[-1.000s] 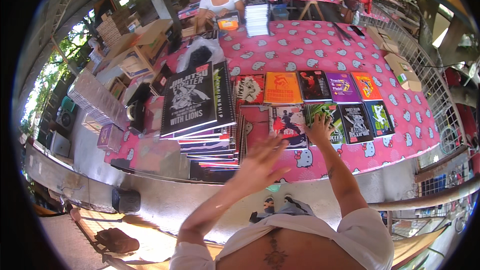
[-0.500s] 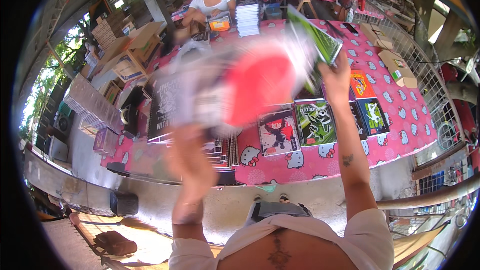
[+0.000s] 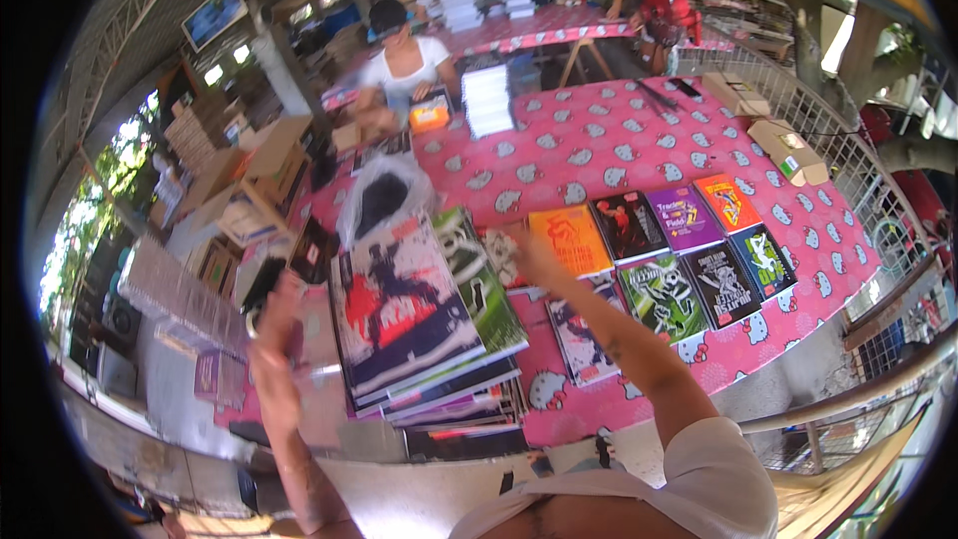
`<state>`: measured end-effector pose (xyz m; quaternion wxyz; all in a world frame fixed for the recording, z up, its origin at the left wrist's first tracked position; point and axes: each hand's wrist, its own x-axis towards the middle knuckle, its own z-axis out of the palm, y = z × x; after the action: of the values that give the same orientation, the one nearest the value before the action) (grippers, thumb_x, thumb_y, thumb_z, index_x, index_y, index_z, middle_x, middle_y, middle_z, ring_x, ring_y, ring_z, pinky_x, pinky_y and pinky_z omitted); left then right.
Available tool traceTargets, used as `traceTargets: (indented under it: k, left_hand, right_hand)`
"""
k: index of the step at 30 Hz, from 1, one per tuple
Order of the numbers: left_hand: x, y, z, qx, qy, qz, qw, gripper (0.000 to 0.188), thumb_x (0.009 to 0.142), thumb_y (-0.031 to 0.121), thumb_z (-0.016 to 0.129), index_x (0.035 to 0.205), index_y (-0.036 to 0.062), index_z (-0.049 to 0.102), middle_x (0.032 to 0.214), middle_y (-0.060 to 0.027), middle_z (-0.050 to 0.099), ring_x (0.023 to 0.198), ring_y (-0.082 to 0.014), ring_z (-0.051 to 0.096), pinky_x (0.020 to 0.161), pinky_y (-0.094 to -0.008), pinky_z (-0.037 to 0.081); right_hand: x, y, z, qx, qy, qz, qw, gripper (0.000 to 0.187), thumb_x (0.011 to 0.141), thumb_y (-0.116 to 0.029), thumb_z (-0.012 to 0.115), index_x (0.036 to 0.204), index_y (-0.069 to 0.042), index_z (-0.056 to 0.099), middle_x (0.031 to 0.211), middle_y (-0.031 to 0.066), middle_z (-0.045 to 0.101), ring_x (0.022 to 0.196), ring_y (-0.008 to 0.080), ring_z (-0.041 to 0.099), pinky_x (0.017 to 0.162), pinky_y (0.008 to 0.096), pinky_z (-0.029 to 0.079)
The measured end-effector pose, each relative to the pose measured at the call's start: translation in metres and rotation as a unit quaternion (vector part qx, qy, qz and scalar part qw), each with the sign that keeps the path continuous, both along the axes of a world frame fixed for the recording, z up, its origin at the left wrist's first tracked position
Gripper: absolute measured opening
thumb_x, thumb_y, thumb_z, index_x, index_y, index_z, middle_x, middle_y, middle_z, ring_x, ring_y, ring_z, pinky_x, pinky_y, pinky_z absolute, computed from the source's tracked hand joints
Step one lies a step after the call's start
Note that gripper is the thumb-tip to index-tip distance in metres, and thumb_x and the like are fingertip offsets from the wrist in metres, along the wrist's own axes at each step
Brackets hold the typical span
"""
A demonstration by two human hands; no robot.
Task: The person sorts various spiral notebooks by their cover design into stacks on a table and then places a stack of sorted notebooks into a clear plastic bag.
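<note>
Extending just beside a stack of large, glossy-covered notebooks (image 3: 404, 304), the blurred fingers of the left hand (image 3: 274, 349) are held uncurled. The right hand (image 3: 532, 256), also blurred, is placed over a white-and-red notebook (image 3: 498, 252); whether it is gripped cannot be told. To the right, 8 more rectangular notebooks (image 3: 664, 291) in bright covers are laid in 2 rows on a pink, cat-printed table (image 3: 559, 152). Beyond, a stack of white-edged books (image 3: 487, 105) is set beside a person in a white top (image 3: 409, 68).

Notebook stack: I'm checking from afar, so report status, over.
Left hand beside notebook stack, right hand by notebook rows; both blurred. Stack uneven, red, white and dark cover on top. Plastic bag close behind.
</note>
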<state>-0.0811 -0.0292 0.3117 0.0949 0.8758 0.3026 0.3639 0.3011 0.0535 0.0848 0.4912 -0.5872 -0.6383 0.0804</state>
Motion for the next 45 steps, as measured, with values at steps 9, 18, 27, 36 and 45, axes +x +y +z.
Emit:
traceTargets:
  k: [9,18,27,36,45]
  left_hand:
    - [0.031,0.227,-0.237,-0.228,0.105,0.213,0.944,0.057,0.095,0.043,0.039,0.127,-0.0009,0.059,0.121,-0.0200,0.062,0.115,-0.0329,0.057,0.101,-0.0392,0.039]
    - [-0.014,0.277,-0.208,-0.214,0.130,0.244,0.937,0.035,0.094,0.021,0.053,0.119,-0.0015,0.063,0.109,-0.0188,0.067,0.102,-0.0279,0.063,0.091,-0.0348,0.047]
    - [0.002,0.038,0.042,0.210,-0.066,0.060,0.974,0.025,0.094,0.006,0.055,0.115,-0.0040,0.063,0.098,-0.0207,0.069,0.078,-0.0311,0.068,0.072,-0.0372,0.053]
    - [0.101,-0.106,0.028,0.009,0.135,-0.242,0.961,0.028,0.090,0.009,0.059,0.117,0.0047,0.066,0.108,-0.0189,0.066,0.094,-0.0342,0.066,0.086,-0.0411,0.052]
    - [0.350,0.021,-0.254,-0.260,-0.008,0.124,0.957,0.036,0.093,0.023,0.061,0.120,-0.0002,0.055,0.115,-0.0241,0.062,0.111,-0.0341,0.059,0.086,-0.0434,0.051]
  right_hand:
    - [-0.018,0.014,-0.108,-0.204,-0.197,-0.045,0.958,0.029,0.089,-0.024,0.060,0.112,-0.006,0.060,0.095,0.0179,0.068,0.081,0.0369,0.067,0.071,0.0469,0.054]
    - [-0.042,-0.074,0.225,0.197,0.442,0.126,0.866,0.021,0.086,0.006,0.060,0.104,-0.003,0.056,0.099,0.0065,0.065,0.088,0.0160,0.066,0.067,0.0271,0.056]
    - [-0.031,-0.031,0.166,-0.005,0.138,0.364,0.921,0.041,0.071,0.020,0.045,0.101,-0.001,0.063,0.113,0.0166,0.068,0.115,0.0254,0.062,0.102,0.0362,0.047]
    - [0.171,0.003,-0.009,-0.209,-0.066,-0.156,0.963,0.048,0.083,-0.024,0.062,0.127,-0.006,0.055,0.119,0.0176,0.063,0.113,0.0367,0.059,0.092,0.0434,0.049]
    - [0.212,-0.024,-0.065,-0.240,-0.139,-0.170,0.946,0.043,0.084,-0.026,0.062,0.115,0.003,0.054,0.090,0.0268,0.068,0.084,0.0489,0.066,0.076,0.0523,0.055]
